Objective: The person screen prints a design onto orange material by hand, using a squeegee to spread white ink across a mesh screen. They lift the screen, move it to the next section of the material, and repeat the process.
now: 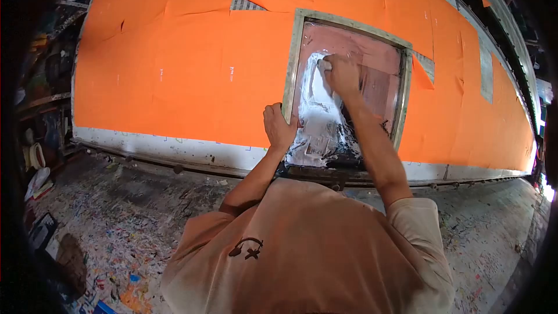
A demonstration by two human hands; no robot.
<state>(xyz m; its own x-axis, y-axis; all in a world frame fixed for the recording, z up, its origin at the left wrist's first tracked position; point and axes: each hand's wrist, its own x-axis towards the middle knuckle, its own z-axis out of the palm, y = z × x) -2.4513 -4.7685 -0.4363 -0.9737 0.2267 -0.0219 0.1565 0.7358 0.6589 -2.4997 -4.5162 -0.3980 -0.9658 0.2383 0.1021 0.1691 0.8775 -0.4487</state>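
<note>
A rectangular metal-edged frame [292, 61] lies on the orange-covered table [192, 75]. Its inner panel [381, 58] is pinkish, with wet white and dark smears [317, 119] over the left and lower part. My left hand [280, 128] grips the frame's left edge, fingers curled over it. Inside the frame, my right hand [343, 75] is closed around a small pale wad [326, 65], pressed near the top of the white smear. What the wad is made of cannot be told.
A white strip [168, 146] runs along the table's front edge. Torn flaps [247, 1] in the orange cover show a striped surface. The floor [128, 221] is spotted with paint. Cluttered shelves [46, 102] stand at the left.
</note>
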